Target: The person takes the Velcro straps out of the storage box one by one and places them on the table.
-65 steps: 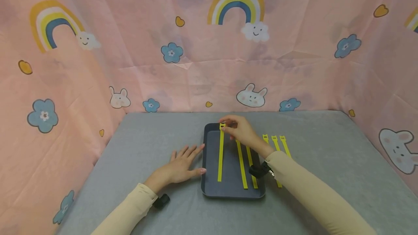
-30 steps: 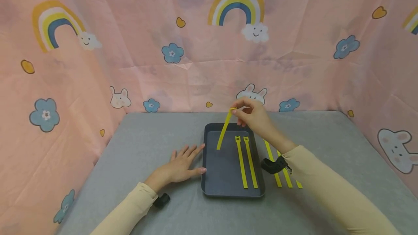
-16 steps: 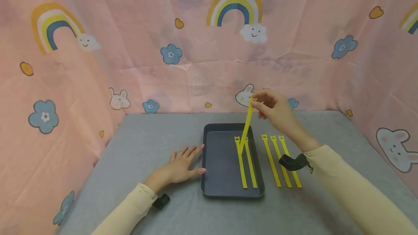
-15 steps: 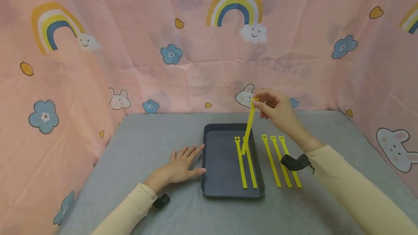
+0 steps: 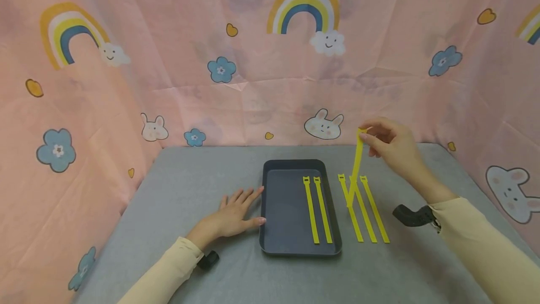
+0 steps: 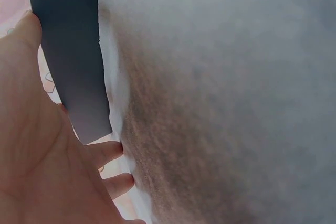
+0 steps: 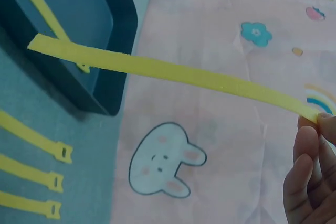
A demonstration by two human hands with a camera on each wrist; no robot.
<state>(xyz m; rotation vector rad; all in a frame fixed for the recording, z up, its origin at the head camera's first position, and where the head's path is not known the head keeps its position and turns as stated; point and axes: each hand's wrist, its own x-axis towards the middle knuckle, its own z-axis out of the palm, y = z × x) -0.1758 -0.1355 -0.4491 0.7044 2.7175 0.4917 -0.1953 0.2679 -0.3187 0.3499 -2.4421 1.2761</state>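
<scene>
My right hand (image 5: 396,149) pinches a yellow hook-and-loop cable tie (image 5: 357,161) by its slotted head, between thumb and fingertips. The strap hangs down at a slant, its free end overlapping the ties on the table in the head view; in the right wrist view the held tie (image 7: 173,72) stretches across the picture. Two more yellow ties (image 5: 311,210) lie side by side in the right half of the dark grey tray (image 5: 282,219). My left hand (image 5: 225,217) lies spread at the tray's left side, forefinger and thumb tips at the rim.
Three yellow ties (image 5: 366,212) lie in a row on the grey tabletop (image 5: 211,168), just right of the tray. A pink printed curtain (image 5: 253,102) closes off the back and both sides. Black wrist devices (image 5: 411,216) sit at both cuffs.
My right hand has lifted the tie out of the tray's left half and carried it right, past the two ties there, to above the table row. My left hand has stayed still.
</scene>
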